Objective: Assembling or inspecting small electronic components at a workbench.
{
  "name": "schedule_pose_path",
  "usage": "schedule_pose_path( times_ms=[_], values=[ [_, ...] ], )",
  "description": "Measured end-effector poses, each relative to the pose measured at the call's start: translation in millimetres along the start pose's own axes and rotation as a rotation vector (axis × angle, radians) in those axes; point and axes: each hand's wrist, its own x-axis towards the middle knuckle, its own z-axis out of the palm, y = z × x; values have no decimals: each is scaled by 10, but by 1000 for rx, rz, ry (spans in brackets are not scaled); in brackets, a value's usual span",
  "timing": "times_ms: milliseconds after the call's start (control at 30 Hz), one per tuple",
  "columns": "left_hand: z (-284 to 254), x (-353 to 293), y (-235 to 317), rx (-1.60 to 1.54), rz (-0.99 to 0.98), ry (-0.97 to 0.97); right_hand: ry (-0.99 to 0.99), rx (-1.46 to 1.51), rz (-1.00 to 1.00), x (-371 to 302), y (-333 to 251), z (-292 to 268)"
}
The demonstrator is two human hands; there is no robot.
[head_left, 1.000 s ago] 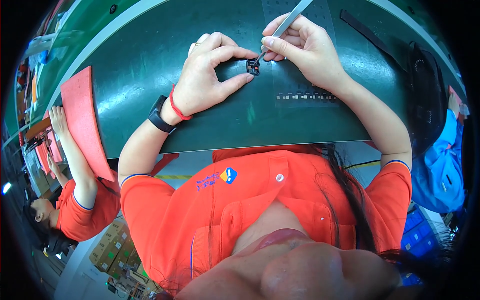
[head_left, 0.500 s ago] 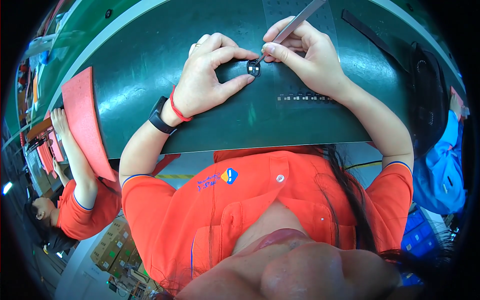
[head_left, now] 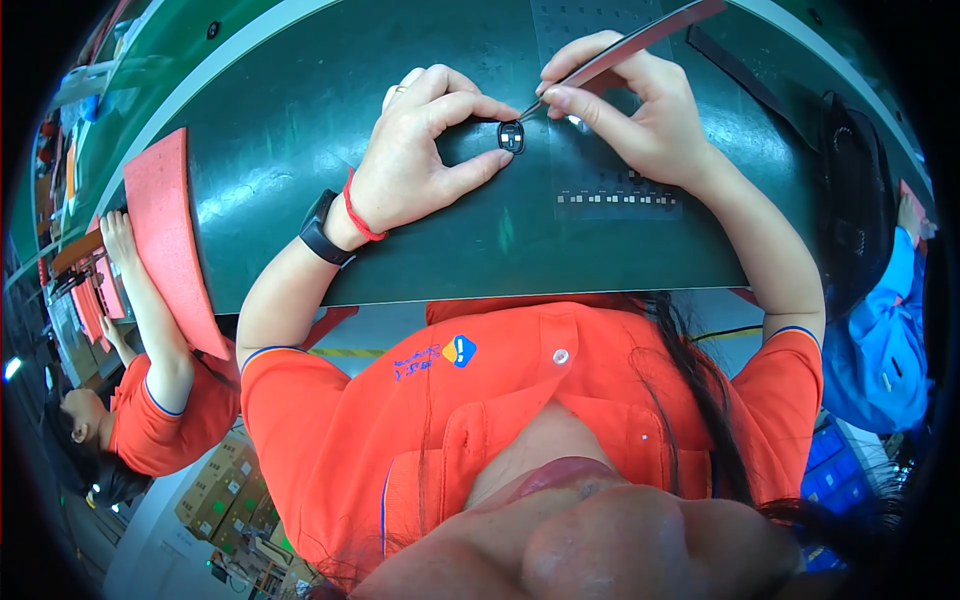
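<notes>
Between the thumb and forefinger of my left hand (head_left: 425, 145) is a small black oval part (head_left: 511, 138) with pale metallic pads on its face. It rests at the green table top (head_left: 420, 265), gripped by its edges. My right hand (head_left: 635, 115) pinches a pair of metal tweezers (head_left: 640, 42), held slanting up to the right. The tweezer tips come close to the upper edge of the oval part; whether they touch it I cannot tell. Beneath and beside my right hand lies a clear sheet (head_left: 580, 225) carrying a row of small pale pieces (head_left: 615, 199).
A pink foam sheet (head_left: 165, 235) lies at the table's left end, near a co-worker in orange (head_left: 175, 415). To the right are a black strip (head_left: 740, 75) and a dark case (head_left: 855, 200). Beyond the case sits a person in blue (head_left: 880, 350).
My right hand and the tweezers have moved a little right, drawing the tips from the face of the oval part to its upper edge. My left hand stays in place.
</notes>
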Motion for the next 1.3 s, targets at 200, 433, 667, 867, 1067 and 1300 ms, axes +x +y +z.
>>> schedule_pose_path(
  times_ms=[200,433,667,867,1067,1300],
  values=[
    [-10,14,-29,9,5,-3,-2,241,177,5,40,39],
    [-32,42,4,9,0,-18,-27,239,166,34,36,30],
    [-219,379,-240,-93,31,27,130,523,279,-10,-19,-110],
    [-514,1131,-1239,289,-52,580,210,514,386,-300,-9,-314],
    [-474,1123,-1098,536,-79,541,195,427,403,-591,-13,-432],
    [202,556,281,132,464,-120,190,384,386,-699,9,-466]
  ],
)
